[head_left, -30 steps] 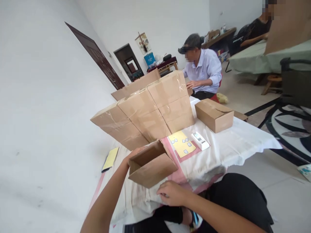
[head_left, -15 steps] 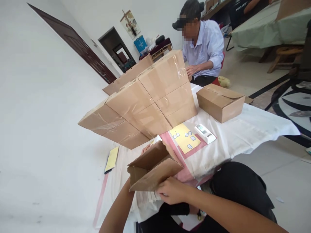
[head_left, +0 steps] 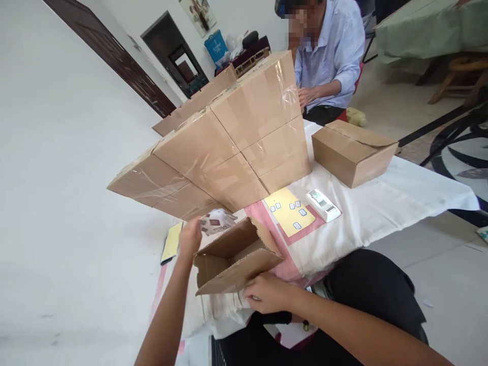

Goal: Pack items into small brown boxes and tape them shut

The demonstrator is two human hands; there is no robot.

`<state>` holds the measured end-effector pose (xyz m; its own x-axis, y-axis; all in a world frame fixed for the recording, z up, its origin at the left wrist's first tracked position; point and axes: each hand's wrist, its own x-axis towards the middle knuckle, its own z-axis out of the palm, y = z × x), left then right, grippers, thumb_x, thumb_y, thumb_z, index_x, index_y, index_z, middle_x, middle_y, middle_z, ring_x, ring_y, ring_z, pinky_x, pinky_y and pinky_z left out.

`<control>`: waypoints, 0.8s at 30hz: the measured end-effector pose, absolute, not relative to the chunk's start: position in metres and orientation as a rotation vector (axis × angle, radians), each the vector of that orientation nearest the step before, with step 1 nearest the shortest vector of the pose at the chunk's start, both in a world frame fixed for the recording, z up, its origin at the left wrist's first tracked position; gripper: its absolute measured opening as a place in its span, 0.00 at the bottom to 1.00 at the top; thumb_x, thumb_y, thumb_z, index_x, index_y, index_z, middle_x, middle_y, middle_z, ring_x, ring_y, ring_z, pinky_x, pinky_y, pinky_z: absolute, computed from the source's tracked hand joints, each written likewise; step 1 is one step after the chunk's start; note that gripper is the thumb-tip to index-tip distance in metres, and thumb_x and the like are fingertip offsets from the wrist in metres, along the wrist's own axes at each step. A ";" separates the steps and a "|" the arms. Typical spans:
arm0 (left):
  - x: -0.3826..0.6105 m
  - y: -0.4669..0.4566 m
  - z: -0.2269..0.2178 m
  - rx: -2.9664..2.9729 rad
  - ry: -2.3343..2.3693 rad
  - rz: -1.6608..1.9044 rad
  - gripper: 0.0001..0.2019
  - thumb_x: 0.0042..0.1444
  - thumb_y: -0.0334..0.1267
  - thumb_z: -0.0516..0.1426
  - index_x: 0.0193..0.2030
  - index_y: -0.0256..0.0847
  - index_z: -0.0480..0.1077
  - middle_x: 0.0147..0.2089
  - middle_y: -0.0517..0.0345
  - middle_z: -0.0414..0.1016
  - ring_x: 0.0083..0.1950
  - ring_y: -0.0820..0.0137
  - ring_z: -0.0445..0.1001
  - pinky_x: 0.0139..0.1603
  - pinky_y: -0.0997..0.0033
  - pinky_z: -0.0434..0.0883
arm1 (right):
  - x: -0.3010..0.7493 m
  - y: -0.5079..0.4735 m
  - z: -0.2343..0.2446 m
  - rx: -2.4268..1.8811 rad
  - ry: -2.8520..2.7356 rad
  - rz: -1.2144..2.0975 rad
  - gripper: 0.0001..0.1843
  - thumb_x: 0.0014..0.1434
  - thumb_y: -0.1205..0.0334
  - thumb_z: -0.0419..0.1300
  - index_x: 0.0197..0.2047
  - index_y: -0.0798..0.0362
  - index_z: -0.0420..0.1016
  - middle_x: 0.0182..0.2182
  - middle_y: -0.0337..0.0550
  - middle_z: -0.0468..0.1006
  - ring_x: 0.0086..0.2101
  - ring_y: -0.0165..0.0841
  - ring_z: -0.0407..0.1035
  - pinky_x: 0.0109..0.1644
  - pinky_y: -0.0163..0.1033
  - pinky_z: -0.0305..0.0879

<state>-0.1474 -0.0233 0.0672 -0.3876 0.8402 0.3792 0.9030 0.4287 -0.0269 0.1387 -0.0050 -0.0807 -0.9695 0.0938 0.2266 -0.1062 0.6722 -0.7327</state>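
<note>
A small cardboard box [head_left: 238, 269] lies tilted at the table's near edge, its opening facing up with a dark, shadowed inside. My right hand [head_left: 267, 293] is closed against the lower right of its near wall; the fingertips are partly hidden. Beyond the box's left side, my left hand [head_left: 190, 236] is raised and pinches the end of a clear plastic packet [head_left: 218, 222] with dark red and white markings. The packet hangs above the cloth, behind the box's far rim, and is slightly blurred.
Taped cartons [head_left: 232, 157] form a stacked wall at the back. A closed carton [head_left: 353, 152] stands to the right. Near it lie a yellow sheet with labels [head_left: 290, 212] and a white device [head_left: 323, 205]. A yellow pad [head_left: 172, 242] is at left. A person [head_left: 331, 61] sits behind.
My left hand has come out from behind the box, moving left and up, with the packet now visible in it. My right hand stays at the box. The view has shifted slightly.
</note>
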 end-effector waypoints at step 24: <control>-0.050 -0.120 0.091 -2.303 -2.013 -0.241 0.14 0.73 0.44 0.52 0.57 0.52 0.75 0.57 0.59 0.81 0.60 0.59 0.76 0.60 0.55 0.72 | 0.139 -0.010 -0.100 -0.020 -2.594 1.229 0.07 0.60 0.67 0.60 0.34 0.53 0.81 0.34 0.40 0.83 0.35 0.33 0.74 0.45 0.35 0.68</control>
